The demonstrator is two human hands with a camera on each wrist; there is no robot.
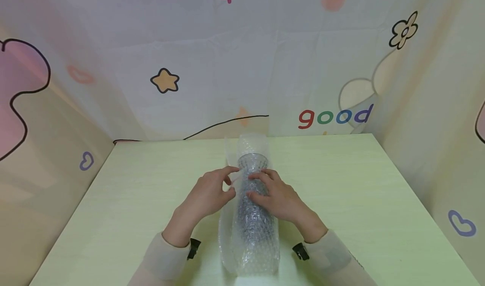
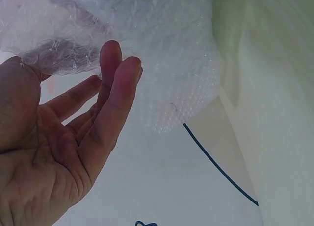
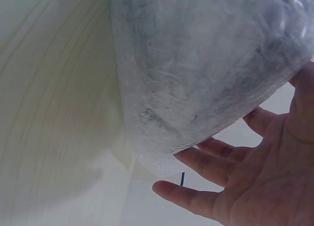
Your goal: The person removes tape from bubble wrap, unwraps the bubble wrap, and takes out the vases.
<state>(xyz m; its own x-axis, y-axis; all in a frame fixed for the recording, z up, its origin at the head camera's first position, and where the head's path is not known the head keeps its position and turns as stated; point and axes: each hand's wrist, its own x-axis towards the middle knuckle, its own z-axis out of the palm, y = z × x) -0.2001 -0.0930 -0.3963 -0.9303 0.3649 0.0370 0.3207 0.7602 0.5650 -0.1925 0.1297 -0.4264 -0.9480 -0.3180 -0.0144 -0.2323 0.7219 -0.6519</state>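
A long dark object, bottle-like in outline, lies wrapped in clear bubble wrap [image 1: 254, 229] in the middle of the table. Its exact kind is blurred by the wrap. A loose flap of the wrap runs along its left side. My left hand [image 1: 213, 192] is at this flap near the far end, thumb and index finger apart; in the left wrist view the fingertips [image 2: 128, 69] meet the wrap. From the right, my right hand [image 1: 279, 195] rests its spread fingers and thumb on the wrapped object. In the right wrist view its fingers [image 3: 206, 167] lie along the wrap's side.
The pale green table [image 1: 341, 176] extends on both sides of the bundle. Behind it hangs a printed curtain [image 1: 204, 100] with a star, a flower and the word "good". More curtain encloses the left and right sides.
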